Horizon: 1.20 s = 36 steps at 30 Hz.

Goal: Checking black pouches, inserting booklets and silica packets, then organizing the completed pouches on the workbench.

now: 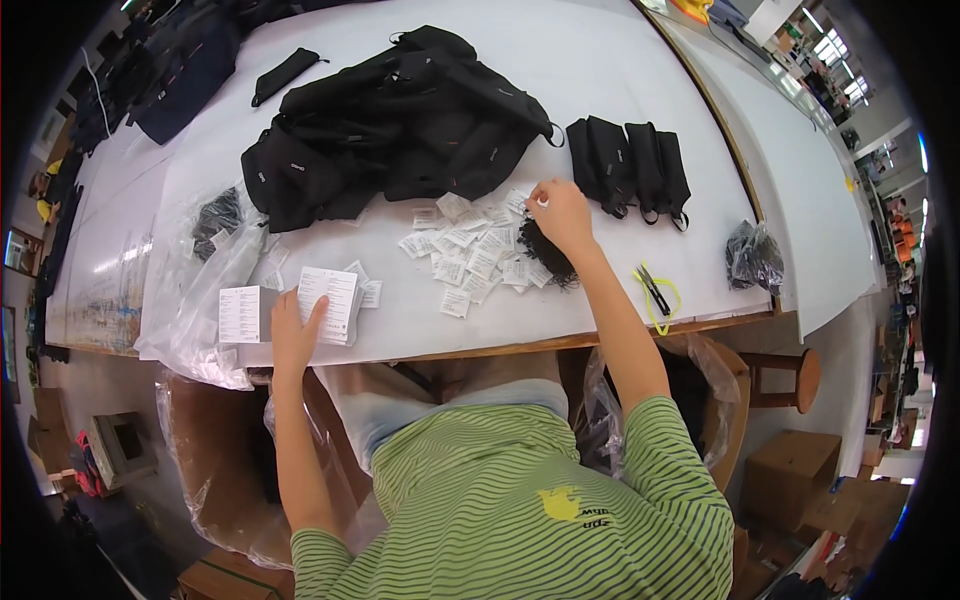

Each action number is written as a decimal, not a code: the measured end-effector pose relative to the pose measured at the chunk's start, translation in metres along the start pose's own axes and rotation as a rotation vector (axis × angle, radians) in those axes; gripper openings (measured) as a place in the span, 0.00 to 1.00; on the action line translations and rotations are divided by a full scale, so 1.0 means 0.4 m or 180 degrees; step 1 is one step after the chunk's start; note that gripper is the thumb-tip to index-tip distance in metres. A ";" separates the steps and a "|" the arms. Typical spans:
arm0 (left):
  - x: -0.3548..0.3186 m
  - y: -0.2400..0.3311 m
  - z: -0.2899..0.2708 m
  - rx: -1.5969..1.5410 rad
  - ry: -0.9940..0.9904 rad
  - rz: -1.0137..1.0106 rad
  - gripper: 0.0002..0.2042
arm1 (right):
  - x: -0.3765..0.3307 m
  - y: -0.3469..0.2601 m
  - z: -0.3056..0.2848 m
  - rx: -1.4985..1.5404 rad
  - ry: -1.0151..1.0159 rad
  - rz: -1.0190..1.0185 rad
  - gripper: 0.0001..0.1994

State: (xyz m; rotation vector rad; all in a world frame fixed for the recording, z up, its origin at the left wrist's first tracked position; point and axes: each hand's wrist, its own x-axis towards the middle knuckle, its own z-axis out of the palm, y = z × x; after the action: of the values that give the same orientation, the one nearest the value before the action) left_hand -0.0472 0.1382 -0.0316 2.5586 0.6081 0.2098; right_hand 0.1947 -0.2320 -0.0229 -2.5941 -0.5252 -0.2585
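Observation:
My left hand is closed at the left edge of a stack of white printed cards, with the thumb lying on the top card. Left of it sits a second white card stack. My right hand pinches its thumb and fingers together above a bundle of black strings; what lies between the fingertips is too small to make out. Beside that bundle, a loose pile of small white printed packets spreads over the white table.
Black garments are heaped behind the packets. Several black pouches lie at the right, a single pouch at the far left. Thread snips with a yellow cord, a clear plastic bag and a dark bundle in plastic are also there.

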 end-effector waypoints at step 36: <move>-0.204 0.294 0.005 -0.3233 0.0356 -0.0365 0.16 | -0.124 -0.193 -0.197 0.1452 0.0310 -0.0464 0.05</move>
State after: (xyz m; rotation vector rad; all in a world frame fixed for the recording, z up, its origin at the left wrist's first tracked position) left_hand -0.0742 0.0088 0.0229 1.5367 0.5008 0.4789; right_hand 0.1112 -0.2237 0.0643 -2.0955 -0.6539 -0.2749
